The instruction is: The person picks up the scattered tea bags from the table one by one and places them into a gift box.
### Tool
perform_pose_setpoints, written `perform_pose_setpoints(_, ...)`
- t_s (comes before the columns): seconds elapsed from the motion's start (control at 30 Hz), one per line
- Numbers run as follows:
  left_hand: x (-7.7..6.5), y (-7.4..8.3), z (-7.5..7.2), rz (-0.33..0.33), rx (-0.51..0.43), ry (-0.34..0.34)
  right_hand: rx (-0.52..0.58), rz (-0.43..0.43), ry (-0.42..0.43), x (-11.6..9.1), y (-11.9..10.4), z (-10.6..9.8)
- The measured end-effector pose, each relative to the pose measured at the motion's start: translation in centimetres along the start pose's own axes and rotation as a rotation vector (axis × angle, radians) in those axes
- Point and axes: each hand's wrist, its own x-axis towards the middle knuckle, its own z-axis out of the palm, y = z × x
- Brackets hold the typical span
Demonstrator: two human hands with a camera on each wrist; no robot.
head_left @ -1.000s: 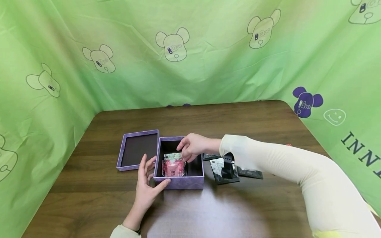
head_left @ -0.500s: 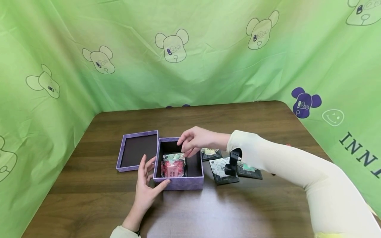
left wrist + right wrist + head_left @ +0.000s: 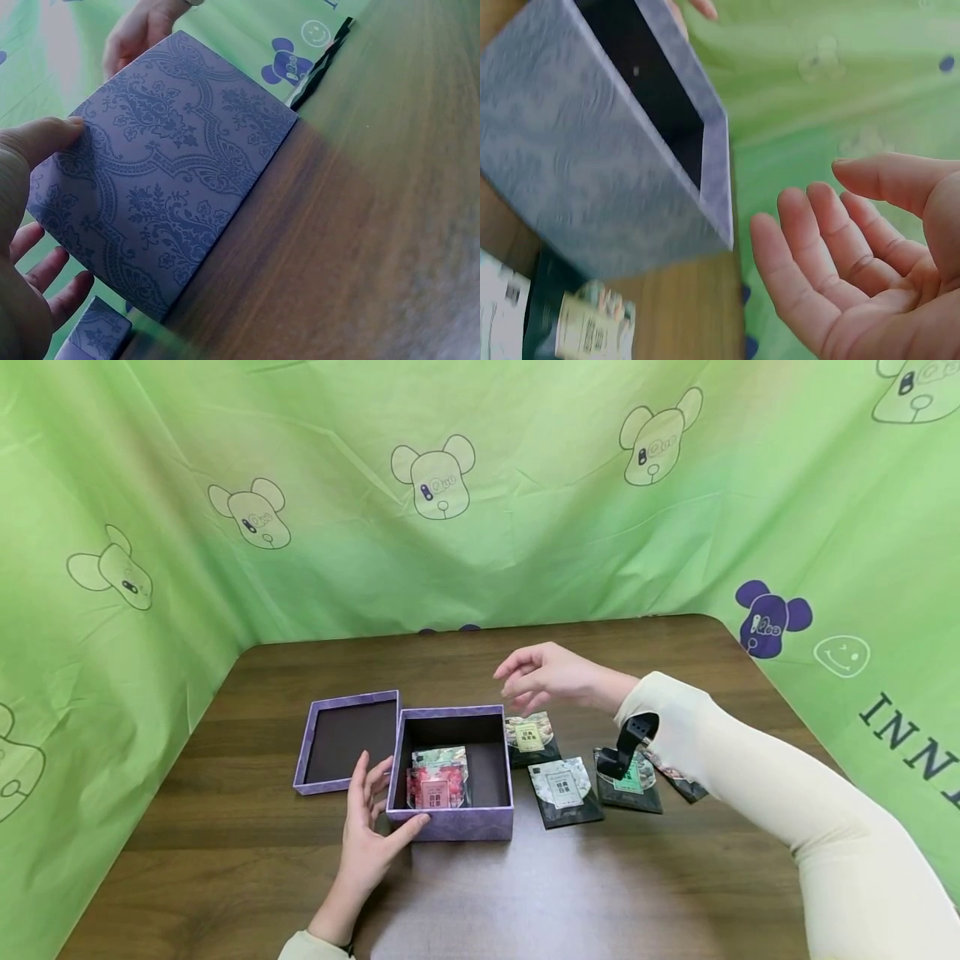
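My left hand [image 3: 367, 839] rests at the near left corner of a purple patterned box [image 3: 468, 824]. Its thumb touches the front wall and the fingers lie along the left side. Inside, toward the left, a pink tea sachet [image 3: 435, 789] stands before a pale green one [image 3: 442, 757]. My right hand [image 3: 551, 677] is in the air past the box's far right corner, above the table. The right wrist view shows its fingers [image 3: 817, 247] loosely bent and apart from the thumb, with nothing between them.
The purple box lid [image 3: 352, 739] lies inside up, left of the box. On the right are dark tea sachets with a yellow label [image 3: 530, 737], a white label [image 3: 564, 789] and a green label [image 3: 633, 779]. Another sachet [image 3: 686, 785] is partly behind the right sleeve.
My right hand has lifted out of the box and moved right and away, uncovering the sachets beside it. The left hand and the box look the same.
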Motion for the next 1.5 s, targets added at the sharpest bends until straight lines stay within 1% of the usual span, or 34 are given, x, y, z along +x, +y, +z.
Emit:
perform_pose_setpoints(0.17, 0.0, -0.1, 0.0, 0.005, -0.002, 0.003, -0.017, 0.034, 0.071, 0.0, 2.0, -2.2)
perform_pose_setpoints(0.37, -0.1, -0.2, 0.1, -0.010, 0.003, 0.002, -0.009, 0.087, 0.140, 0.2, 4.5, -4.0)
perform_pose_setpoints(0.6, -0.1, -0.3, 0.0, -0.019, -0.002, 0.003, 0.000, 0.142, 0.197, 0.6, 7.0, -4.9)
perform_pose_setpoints(0.83, -0.1, -0.3, 0.0, -0.004, -0.003, 0.004, -0.028, 0.190, 0.223, 1.2, 9.3, -4.9)
perform_pose_setpoints(0.93, -0.1, -0.4, 0.0, -0.001, -0.003, 0.004, -0.074, 0.198, 0.229, 1.3, 10.0, -4.6)
perform_pose_setpoints(1.03, -0.1, -0.4, 0.0, -0.005, 0.000, 0.001, -0.139, 0.225, 0.236, 1.6, 10.5, -4.2)
perform_pose_setpoints(1.17, -0.1, -0.5, -0.1, -0.015, 0.001, 0.000, -0.233, 0.255, 0.236, 1.8, 10.7, -3.8)
perform_pose_setpoints(1.37, -0.1, -0.5, -0.1, -0.027, 0.001, 0.001, -0.384, 0.270, 0.224, 2.3, 10.6, -3.1)
perform_pose_setpoints(1.5, -0.1, -0.5, -0.1, -0.029, 0.001, 0.002, -0.474, 0.263, 0.224, 2.7, 10.8, -2.8)
